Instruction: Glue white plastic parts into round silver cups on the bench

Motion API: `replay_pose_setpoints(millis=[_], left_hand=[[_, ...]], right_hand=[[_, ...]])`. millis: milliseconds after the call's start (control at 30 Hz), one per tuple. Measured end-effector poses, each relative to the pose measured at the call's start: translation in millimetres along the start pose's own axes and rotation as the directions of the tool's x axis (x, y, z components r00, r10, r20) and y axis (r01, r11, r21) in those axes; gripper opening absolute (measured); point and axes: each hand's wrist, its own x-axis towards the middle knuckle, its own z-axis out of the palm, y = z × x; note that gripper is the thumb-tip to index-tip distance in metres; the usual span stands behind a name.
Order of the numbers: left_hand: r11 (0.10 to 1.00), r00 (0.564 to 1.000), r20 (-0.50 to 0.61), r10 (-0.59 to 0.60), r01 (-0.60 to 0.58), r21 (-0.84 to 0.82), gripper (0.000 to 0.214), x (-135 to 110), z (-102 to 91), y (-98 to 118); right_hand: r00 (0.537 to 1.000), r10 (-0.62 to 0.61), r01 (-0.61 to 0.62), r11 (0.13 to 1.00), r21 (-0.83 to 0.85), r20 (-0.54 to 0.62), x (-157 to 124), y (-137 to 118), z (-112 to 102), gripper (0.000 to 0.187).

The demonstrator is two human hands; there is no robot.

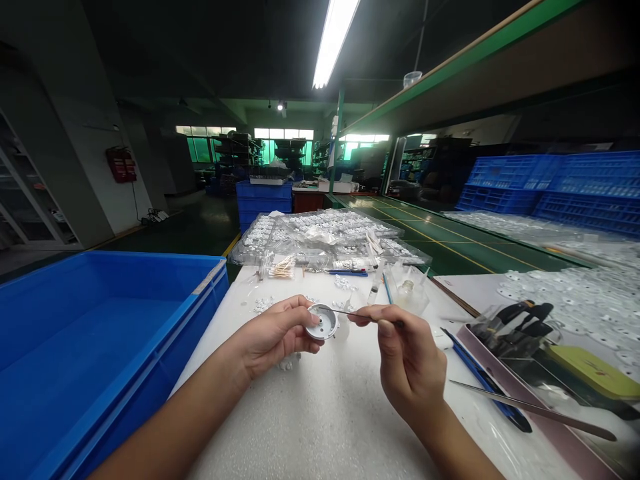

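My left hand is closed round a small round white housing, holding it up above the white foam mat. My right hand pinches a thin dark stick between thumb and fingers. The stick's tip reaches into the open face of the housing. Small white parts lie scattered on the mat just beyond my hands.
A big blue bin stands at the left. Clear bags and trays of small white parts fill the back of the table, with cotton swabs and a small bottle. Long tweezers and black tools lie at the right.
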Motion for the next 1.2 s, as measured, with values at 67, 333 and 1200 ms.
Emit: replay_pose_setpoints(millis=[67,333,1200], left_hand=[[1.000,1.000,-0.003,0.000,0.000,0.002,0.017,0.1,0.0,-0.1],[1.000,1.000,-0.014,0.000,0.000,0.007,0.021,0.6,-3.4,-0.6],[1.000,1.000,-0.004,0.009,-0.009,0.019,0.021,-1.6,0.2,2.1]], right_hand=[[1.000,0.001,-0.001,1.000,-0.004,0.001,0.0,-0.3,-0.3,0.025],[0.997,-0.018,0.023,0.997,-0.069,0.073,3.8,-3.5,-3.3,0.022],[0.994,-0.090,0.085,0.993,0.077,0.062,-0.6,0.4,-3.1,0.030]])
